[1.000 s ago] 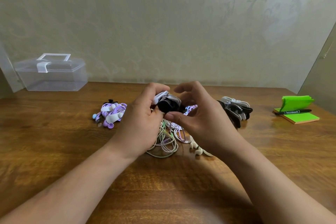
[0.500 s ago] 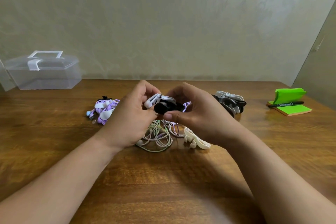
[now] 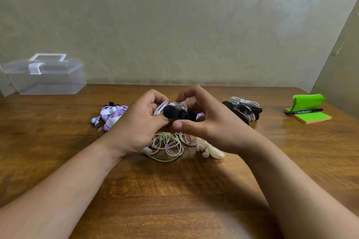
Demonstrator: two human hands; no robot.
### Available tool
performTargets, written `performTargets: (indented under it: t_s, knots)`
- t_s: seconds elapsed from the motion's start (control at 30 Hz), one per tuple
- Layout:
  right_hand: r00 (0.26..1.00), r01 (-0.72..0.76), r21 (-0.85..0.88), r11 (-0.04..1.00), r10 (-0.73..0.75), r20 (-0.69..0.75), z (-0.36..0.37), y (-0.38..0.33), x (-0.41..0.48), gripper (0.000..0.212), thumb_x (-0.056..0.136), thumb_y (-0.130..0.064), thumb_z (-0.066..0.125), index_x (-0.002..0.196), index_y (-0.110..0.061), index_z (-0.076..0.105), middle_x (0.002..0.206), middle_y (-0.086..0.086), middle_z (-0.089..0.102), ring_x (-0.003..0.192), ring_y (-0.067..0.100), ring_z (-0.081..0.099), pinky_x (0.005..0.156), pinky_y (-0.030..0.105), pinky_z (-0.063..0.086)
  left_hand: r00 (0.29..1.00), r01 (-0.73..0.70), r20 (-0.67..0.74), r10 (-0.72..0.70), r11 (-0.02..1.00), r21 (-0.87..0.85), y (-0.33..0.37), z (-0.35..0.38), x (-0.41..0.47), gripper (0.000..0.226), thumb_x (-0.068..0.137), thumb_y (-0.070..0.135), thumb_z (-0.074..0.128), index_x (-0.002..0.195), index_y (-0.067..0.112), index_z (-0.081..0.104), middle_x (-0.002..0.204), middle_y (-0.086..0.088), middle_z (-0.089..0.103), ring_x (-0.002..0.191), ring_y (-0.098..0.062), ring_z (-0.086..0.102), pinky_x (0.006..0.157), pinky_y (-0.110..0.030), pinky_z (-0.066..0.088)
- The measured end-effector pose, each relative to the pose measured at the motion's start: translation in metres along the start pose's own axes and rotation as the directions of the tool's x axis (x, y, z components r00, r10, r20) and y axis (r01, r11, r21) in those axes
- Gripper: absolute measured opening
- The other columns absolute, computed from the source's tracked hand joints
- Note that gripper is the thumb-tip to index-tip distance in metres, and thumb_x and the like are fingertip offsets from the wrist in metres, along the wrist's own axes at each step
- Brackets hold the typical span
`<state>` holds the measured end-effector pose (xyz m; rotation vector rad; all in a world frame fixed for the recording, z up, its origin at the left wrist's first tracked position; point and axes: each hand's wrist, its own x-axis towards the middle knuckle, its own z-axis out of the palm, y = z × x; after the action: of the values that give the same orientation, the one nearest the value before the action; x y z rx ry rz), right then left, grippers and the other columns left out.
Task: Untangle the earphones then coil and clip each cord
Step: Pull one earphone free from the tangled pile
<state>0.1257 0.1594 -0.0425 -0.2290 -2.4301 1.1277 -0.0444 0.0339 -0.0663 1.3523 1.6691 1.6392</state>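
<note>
Grips coiled white cord (image 3: 160,109) in curled fingers (image 3: 153,98) of left hand (image 3: 134,124), pinches black clip (image 3: 174,114) against it with right hand (image 3: 213,124) above tabletop (image 3: 174,190); notes purple set (image 3: 111,115) clipped, pale tangle (image 3: 167,145) beneath yet to coil; judges task roughly midway.

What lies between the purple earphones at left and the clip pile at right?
The left hand and right hand, gripping a black clip and coiled cord; head view.
</note>
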Motion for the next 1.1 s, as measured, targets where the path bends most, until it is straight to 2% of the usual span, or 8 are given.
performTargets:
  t_s: [0.07,0.17,0.33,0.57,0.63,0.77,0.93,1.1]
  knots:
    - [0.998,0.047,-0.072,0.996,-0.049,-0.038,0.007,-0.002,-0.001,0.034,0.095,-0.025,0.077,0.120,-0.028,0.053,0.096,-0.005,0.071,0.083,0.011,0.068,0.074,0.030,0.057,0.999,0.016,-0.045,-0.018,0.999,-0.041,-0.001,0.004,0.001,0.019,0.096,-0.003,0.066,0.103,0.012,0.057,0.087,-0.010,0.072,0.084,-0.016,0.066,0.079,-0.035,0.056]
    - [0.983,0.072,-0.196,0.978,-0.103,-0.154,0.020,-0.002,0.002,0.019,0.099,-0.021,0.064,0.111,-0.021,0.049,0.088,-0.001,0.064,0.076,0.015,0.058,0.065,0.033,0.048,0.997,0.042,-0.064,-0.054,0.983,-0.179,0.000,0.016,-0.002,0.014,0.097,-0.003,0.062,0.104,0.008,0.058,0.089,-0.014,0.072,0.083,-0.020,0.068,0.073,-0.028,0.057]
    - [0.956,0.044,-0.139,0.989,-0.082,-0.281,0.025,-0.003,0.007,0.011,0.097,-0.015,0.053,0.103,-0.014,0.044,0.088,0.004,0.056,0.078,0.018,0.050,0.066,0.034,0.044,0.992,0.119,0.021,-0.124,0.873,-0.472,0.012,0.025,-0.007,0.026,0.097,0.013,0.061,0.118,-0.002,0.060,0.092,-0.015,0.074,0.081,-0.022,0.074,0.068,-0.029,0.060]
    - [0.929,0.011,-0.041,0.999,-0.025,-0.370,0.031,-0.008,0.008,0.017,0.092,-0.016,0.066,0.096,-0.016,0.050,0.076,-0.004,0.053,0.064,0.006,0.043,0.058,0.029,0.041,0.993,0.120,0.043,-0.112,0.885,-0.451,0.019,0.025,-0.010,0.030,0.086,0.019,0.062,0.110,0.002,0.060,0.086,-0.013,0.074,0.073,-0.019,0.073,0.063,-0.027,0.060]
    - [0.917,0.018,-0.027,0.999,-0.027,-0.397,0.031,-0.010,0.008,0.019,0.089,-0.015,0.069,0.094,-0.017,0.051,0.075,-0.004,0.053,0.064,0.007,0.044,0.057,0.034,0.044,0.993,0.118,0.042,-0.110,0.890,-0.441,0.020,0.025,-0.010,0.025,0.089,0.017,0.061,0.109,0.002,0.059,0.086,-0.014,0.073,0.072,-0.019,0.072,0.061,-0.027,0.059]
    - [0.898,0.049,-0.021,0.999,-0.054,-0.437,0.034,-0.012,0.007,0.023,0.084,-0.010,0.072,0.088,-0.017,0.050,0.071,-0.006,0.050,0.061,0.007,0.042,0.054,0.027,0.040,0.994,0.105,0.027,-0.102,0.917,-0.386,0.020,0.026,-0.009,0.015,0.100,0.009,0.056,0.111,-0.001,0.058,0.087,-0.020,0.069,0.071,-0.022,0.071,0.062,-0.029,0.060]
    - [0.930,0.162,0.291,0.943,-0.048,-0.363,0.031,-0.012,0.003,0.018,0.082,-0.010,0.065,0.087,-0.007,0.048,0.070,-0.004,0.046,0.062,0.010,0.043,0.057,0.026,0.039,0.985,0.147,0.143,-0.098,0.908,-0.393,0.023,0.020,-0.012,0.019,0.104,0.003,0.045,0.114,-0.004,0.060,0.084,-0.016,0.071,0.068,-0.025,0.070,0.063,-0.035,0.062]
    - [0.980,0.115,0.501,0.857,-0.017,-0.197,0.024,0.001,0.010,0.013,0.082,-0.014,0.064,0.085,-0.019,0.052,0.084,0.012,0.045,0.078,0.029,0.038,0.071,0.044,0.033,0.952,0.237,0.283,-0.117,0.866,-0.440,0.025,0.012,-0.015,0.023,0.101,0.011,0.048,0.111,-0.002,0.063,0.094,-0.018,0.072,0.073,-0.027,0.072,0.068,-0.035,0.064]
